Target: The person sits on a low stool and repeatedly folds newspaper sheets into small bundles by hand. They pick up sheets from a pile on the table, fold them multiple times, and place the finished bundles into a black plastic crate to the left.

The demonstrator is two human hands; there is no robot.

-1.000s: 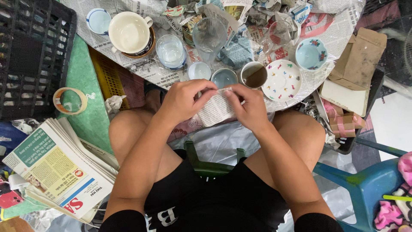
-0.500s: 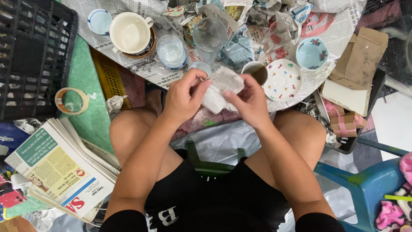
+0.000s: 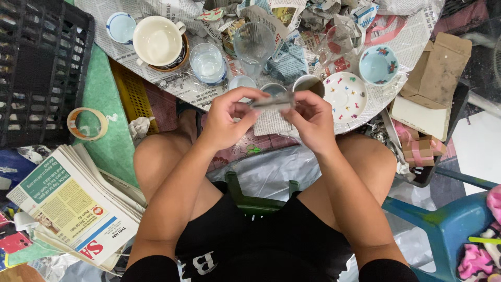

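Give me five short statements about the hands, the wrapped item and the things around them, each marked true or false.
1. Both the left hand and the right hand hold the newspaper-wrapped item. True.
2. The roll of tape lies inside the black crate. False: it lies on the floor beside it.
3. The white mug is empty. True.
4. The dotted saucer carries a cup. False: it is bare.
5. The stack of newspapers lies by the person's left leg. True.
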